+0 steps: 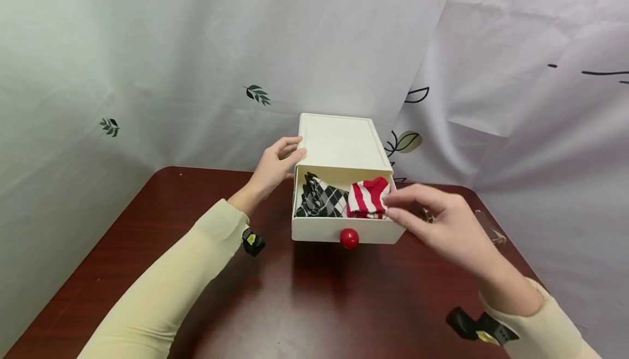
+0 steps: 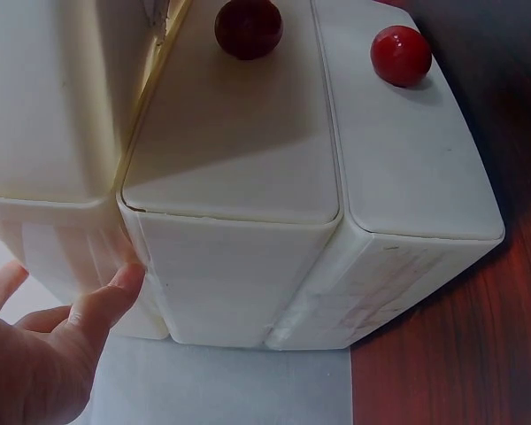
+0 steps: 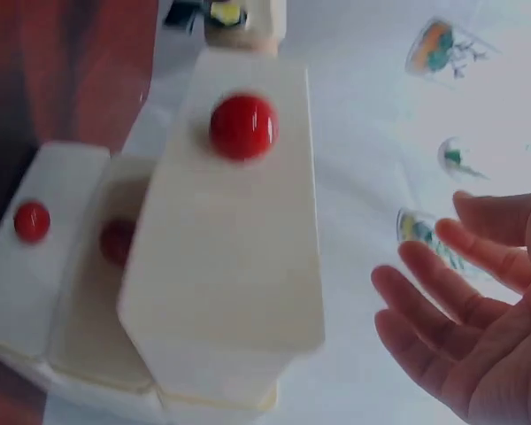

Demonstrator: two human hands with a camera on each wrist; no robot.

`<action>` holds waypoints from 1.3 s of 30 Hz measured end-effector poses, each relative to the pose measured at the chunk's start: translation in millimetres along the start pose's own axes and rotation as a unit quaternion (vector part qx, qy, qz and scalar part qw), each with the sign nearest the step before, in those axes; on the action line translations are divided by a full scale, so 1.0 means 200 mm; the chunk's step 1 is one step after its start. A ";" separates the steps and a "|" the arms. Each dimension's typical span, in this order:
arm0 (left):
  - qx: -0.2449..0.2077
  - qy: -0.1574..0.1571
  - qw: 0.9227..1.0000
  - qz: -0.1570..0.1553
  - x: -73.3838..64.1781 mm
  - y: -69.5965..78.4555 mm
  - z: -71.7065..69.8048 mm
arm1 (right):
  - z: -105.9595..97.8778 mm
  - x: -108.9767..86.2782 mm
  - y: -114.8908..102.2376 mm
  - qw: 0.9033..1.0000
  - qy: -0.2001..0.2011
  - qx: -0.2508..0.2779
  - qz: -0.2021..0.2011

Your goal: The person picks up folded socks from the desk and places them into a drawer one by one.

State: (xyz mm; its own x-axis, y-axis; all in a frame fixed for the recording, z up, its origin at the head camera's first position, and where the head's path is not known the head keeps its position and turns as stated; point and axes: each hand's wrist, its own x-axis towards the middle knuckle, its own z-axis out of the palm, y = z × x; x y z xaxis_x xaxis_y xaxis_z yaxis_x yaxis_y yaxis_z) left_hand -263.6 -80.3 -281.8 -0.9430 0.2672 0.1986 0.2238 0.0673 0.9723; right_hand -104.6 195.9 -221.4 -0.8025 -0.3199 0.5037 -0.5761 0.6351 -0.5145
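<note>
A white drawer cabinet [image 1: 341, 140] stands at the back of the table, its top drawer [image 1: 319, 230] pulled out by a red round knob [image 1: 349, 238]. Inside lie a folded black-and-grey argyle sock [image 1: 321, 198] on the left and a folded red-and-white striped sock [image 1: 368, 196] on the right. My left hand [image 1: 275, 165] touches the cabinet's upper left side, thumb [image 2: 115, 288] against the side wall. At the drawer's right edge, my right hand [image 1: 449, 228] has its fingertips close by the striped sock; in the right wrist view its fingers are spread and hold nothing.
Below the open drawer, two more drawers with red knobs, the middle drawer [image 2: 239, 142] and the bottom drawer [image 2: 416, 150], are closed. A pale printed curtain [image 1: 196, 64] hangs right behind the dark red-brown table [image 1: 314, 304].
</note>
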 end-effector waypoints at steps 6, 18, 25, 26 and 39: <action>0.002 0.008 1.000 0.010 0.06 -0.10 -0.01 | 0.12 -0.12 0.00 0.989 -0.085 0.085 0.082; 0.004 0.014 1.000 0.016 0.06 -0.11 0.00 | 0.39 -0.19 0.13 0.946 -0.113 0.202 0.225; -0.001 0.017 1.000 0.020 0.06 -0.11 0.00 | 0.43 -0.15 0.12 0.940 -0.083 0.241 0.226; 0.000 0.016 1.000 0.021 0.06 -0.11 0.00 | 0.43 -0.14 0.12 0.939 -0.080 0.244 0.227; 0.016 0.019 0.999 0.021 0.05 -0.11 0.00 | 0.47 0.00 0.20 0.941 -0.052 0.237 0.235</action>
State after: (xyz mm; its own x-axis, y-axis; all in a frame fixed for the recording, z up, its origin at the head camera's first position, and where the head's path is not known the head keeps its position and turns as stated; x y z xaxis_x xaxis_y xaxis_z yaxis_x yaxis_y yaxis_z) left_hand -278.3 -79.1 -300.7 -0.9409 0.2345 0.2444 0.2709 0.0881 0.9586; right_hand -141.9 155.1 -306.2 -0.9826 -0.1645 0.0864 -0.1395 0.3456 -0.9280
